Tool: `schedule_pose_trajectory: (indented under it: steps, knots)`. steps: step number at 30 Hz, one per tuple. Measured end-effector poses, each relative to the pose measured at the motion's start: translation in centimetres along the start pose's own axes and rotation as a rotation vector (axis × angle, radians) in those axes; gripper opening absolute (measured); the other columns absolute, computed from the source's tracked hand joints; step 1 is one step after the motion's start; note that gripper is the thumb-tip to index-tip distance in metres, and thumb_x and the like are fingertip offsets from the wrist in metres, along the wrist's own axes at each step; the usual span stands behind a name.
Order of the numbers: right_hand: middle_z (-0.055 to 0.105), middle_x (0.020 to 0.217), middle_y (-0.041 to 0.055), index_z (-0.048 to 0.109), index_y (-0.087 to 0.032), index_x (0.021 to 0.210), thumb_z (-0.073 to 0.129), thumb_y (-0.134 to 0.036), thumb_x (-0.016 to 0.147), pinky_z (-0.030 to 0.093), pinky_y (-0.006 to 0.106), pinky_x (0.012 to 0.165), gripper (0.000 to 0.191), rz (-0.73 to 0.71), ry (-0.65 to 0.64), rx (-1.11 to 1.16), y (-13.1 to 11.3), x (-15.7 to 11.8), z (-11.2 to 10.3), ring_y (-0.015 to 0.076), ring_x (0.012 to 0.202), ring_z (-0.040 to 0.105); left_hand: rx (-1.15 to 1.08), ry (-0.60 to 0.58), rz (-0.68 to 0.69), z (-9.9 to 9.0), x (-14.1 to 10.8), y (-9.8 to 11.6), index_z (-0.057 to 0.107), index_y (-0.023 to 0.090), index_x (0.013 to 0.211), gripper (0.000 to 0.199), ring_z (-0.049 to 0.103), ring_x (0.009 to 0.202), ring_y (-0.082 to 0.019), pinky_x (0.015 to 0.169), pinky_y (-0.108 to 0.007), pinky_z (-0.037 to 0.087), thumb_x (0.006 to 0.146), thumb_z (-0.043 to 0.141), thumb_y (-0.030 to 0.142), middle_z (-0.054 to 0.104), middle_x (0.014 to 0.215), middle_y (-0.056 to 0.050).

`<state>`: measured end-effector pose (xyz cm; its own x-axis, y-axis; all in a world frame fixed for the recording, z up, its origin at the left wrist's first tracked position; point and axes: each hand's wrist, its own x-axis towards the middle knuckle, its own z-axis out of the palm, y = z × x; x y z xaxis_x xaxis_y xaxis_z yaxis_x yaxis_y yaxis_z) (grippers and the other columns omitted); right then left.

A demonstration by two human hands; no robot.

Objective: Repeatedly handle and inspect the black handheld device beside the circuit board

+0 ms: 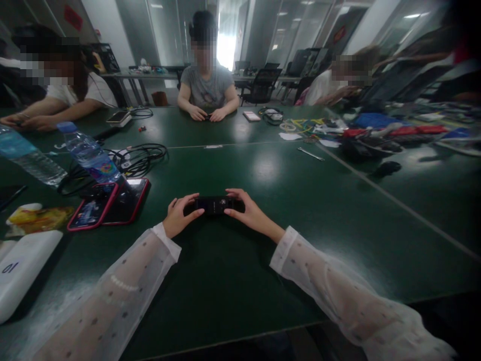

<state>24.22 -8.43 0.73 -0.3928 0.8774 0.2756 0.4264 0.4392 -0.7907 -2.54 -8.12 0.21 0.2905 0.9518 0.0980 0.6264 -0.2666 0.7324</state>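
A small black device (215, 205) with a dark face and small white markings lies lengthwise between my hands, low over the green table (225, 281). My left hand (181, 214) grips its left end, with the thumb on the near side and the fingers at the far side. At the right end, my right hand (248, 211) holds it the same way. Two phones with red-pink cases, one (93, 206) overlapping the other (130, 203), lie to the left of my left hand.
Left are water bottles (90, 155), black cables (148, 156), a yellow packet (39, 219) and a white box (26, 273). A wrench (310, 154) and a cluttered pile (379, 135) lie at the far right. Several people sit around; one opposite (207, 87) has both hands on the table.
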Motion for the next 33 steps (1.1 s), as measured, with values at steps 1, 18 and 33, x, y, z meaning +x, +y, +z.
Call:
schedule_pose_trajectory:
  steps: [1,18,33]
  knots:
    - [0.052,0.130,0.0087,0.043,-0.029,0.132,0.065,-0.042,0.084,0.045,0.052,0.101,0.054,0.021,-0.021,0.037,0.1,0.1,-0.1,0.0249,0.120,0.053,-0.001,0.002,0.005,0.0,0.0,0.0,0.045,0.028,0.133,0.054,0.053,0.124,-0.027,0.112,-0.054,0.021,0.086,0.056,0.052,0.055,0.136,-0.009]
    - [0.055,0.124,0.0077,0.049,-0.027,0.126,0.069,-0.041,0.080,0.046,0.051,0.099,0.053,0.050,-0.116,0.083,0.1,0.3,-0.4,0.0240,0.115,0.055,-0.040,0.002,0.020,-0.2,0.1,-0.1,0.049,0.028,0.132,0.051,0.059,0.117,-0.028,0.107,-0.055,0.032,0.085,0.061,0.046,0.060,0.130,-0.008]
    - [0.055,0.123,0.0078,0.047,-0.027,0.128,0.065,-0.038,0.084,0.048,0.050,0.095,0.048,-0.004,-0.012,-0.087,-0.1,0.1,0.5,0.0246,0.112,0.056,0.246,0.105,0.114,0.5,0.2,-0.7,0.050,0.018,0.130,0.057,0.048,0.127,-0.029,0.104,-0.052,0.037,0.091,0.042,0.059,0.056,0.134,-0.012]
